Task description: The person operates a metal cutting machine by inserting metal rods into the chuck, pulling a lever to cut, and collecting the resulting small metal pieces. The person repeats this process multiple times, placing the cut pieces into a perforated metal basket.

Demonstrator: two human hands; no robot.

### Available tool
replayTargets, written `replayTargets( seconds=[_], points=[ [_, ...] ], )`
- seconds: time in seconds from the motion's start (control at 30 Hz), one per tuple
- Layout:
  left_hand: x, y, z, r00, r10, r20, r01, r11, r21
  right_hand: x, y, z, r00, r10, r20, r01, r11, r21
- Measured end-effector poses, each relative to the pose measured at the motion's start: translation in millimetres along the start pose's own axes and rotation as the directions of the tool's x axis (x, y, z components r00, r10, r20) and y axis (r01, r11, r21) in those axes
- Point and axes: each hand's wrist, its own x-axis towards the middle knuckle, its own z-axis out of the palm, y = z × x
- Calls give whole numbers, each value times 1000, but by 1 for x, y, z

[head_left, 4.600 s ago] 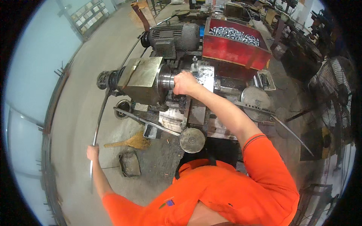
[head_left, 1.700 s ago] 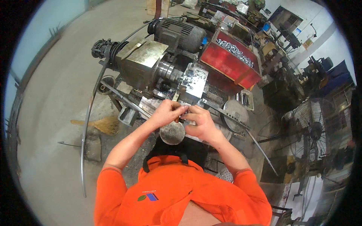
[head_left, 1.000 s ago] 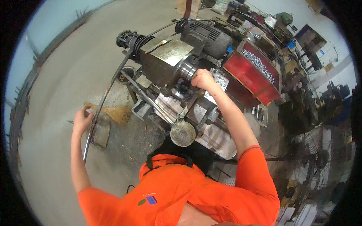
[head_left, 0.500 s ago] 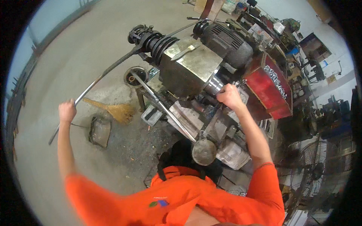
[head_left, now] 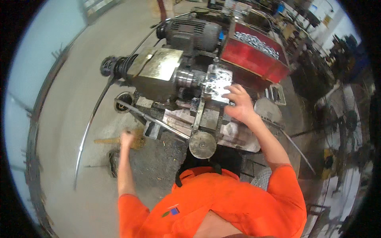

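My right hand [head_left: 239,104] reaches to the near right edge of a shiny metal block [head_left: 217,84] on the machine, fingers apart and bent, fingertips at its edge. Left of the block is a round steel chuck [head_left: 185,78], coming out of the machine's boxy headstock [head_left: 152,85]. My left hand [head_left: 127,139] hangs over the floor side, curled closed. It is slightly blurred, and whatever it may hold is too small to make out. Farther left, a long metal lever [head_left: 86,137] slants down from the headstock's pulley end, apart from my left hand.
A red bin [head_left: 252,59] of small metal parts stands behind the block. A motor [head_left: 192,33] sits at the back. Close to my body are a round metal handwheel [head_left: 202,145] and a slanting metal bar [head_left: 158,121]. A straw broom [head_left: 109,141] lies on the floor.
My left hand has let go of the long lever and moved right, toward my body. My right hand has left the chuck for the metal block, its fingers opening. The view has shifted.
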Motion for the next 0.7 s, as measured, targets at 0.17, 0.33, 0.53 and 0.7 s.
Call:
replayTargets(
  seconds=[0.17,0.33,0.53,0.7],
  points=[
    [-24,68,57,907,277,317,-411,747,522,-114,28,-72,935,354,4,-350,926,-142],
    [18,66,45,875,293,386,-483,471,738,-220,81,-121,745,659,-102,-647,676,-353],
    [0,66,-8,949,211,234,-284,896,342,-399,165,-152,220,950,-222,-782,36,-622],
    [15,96,-33,990,123,72,-66,843,-533,-459,164,-135,128,941,-314,-756,-112,-644]
  ],
)
